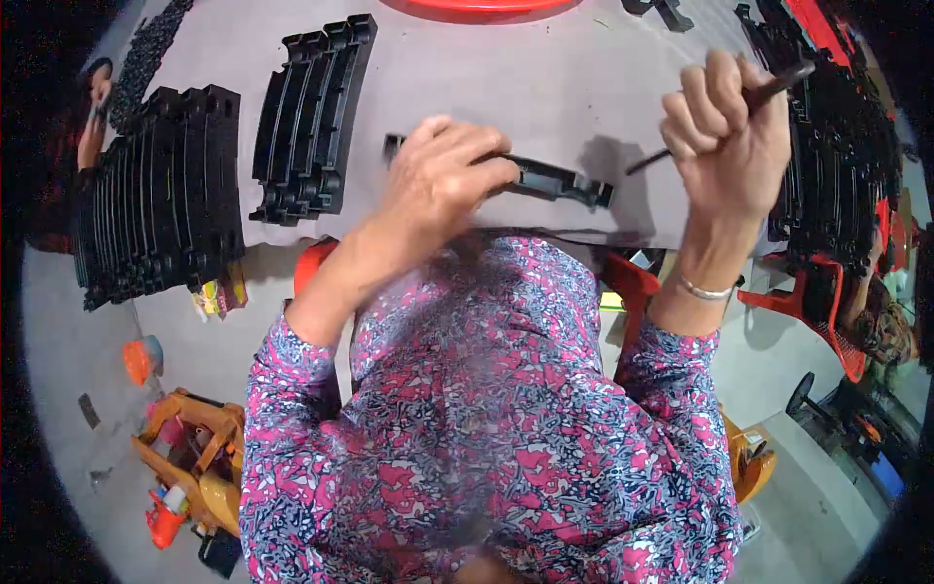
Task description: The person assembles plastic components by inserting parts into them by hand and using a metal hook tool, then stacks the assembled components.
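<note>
A long, slightly curved black plastic strip [550, 179] lies across the near part of the table. My left hand [440, 177] is closed around it left of the middle, so that stretch of the strip is hidden. Raised to the right of the strip, my right hand [722, 136] makes a fist around a dark hand tool [784, 82]. The tool's thicker end sticks out past the thumb, and its thin shaft points down and left, apart from the strip's right end. Its exact kind is unclear.
Left on the table [486, 83] stand a small group of black strips [313, 117] and a larger row [165, 185]. More black parts [827, 165] are heaped right. A red round container [482, 8] sits at the far edge. Other people are partly visible at both sides.
</note>
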The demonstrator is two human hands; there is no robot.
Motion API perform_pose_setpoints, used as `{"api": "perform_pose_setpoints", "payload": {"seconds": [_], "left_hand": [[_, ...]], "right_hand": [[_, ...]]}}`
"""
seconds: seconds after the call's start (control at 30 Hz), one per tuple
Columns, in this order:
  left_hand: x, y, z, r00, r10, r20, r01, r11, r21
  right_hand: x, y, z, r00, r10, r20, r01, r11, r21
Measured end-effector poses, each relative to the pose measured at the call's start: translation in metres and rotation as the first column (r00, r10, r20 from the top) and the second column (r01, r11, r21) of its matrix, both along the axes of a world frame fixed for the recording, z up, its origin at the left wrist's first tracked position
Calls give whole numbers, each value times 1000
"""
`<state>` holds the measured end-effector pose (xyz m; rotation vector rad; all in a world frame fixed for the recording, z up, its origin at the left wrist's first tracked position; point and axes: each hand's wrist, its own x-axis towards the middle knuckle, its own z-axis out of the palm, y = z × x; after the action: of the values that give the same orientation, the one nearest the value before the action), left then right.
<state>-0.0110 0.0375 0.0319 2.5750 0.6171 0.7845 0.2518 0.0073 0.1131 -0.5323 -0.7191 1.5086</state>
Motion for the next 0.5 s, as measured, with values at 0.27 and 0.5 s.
{"api": "perform_pose_setpoints", "payload": {"seconds": [0.27,0.5], "left_hand": [[1,31,22,961,-189,-201,216,968,125],[-10,21,3,975,-70,211,74,997,-10]], "right_hand": [[-7,-21,-9,988,156,-1,-155,978,-143],[-10,-18,-31,993,68,-98,-85,981,-174]]}}
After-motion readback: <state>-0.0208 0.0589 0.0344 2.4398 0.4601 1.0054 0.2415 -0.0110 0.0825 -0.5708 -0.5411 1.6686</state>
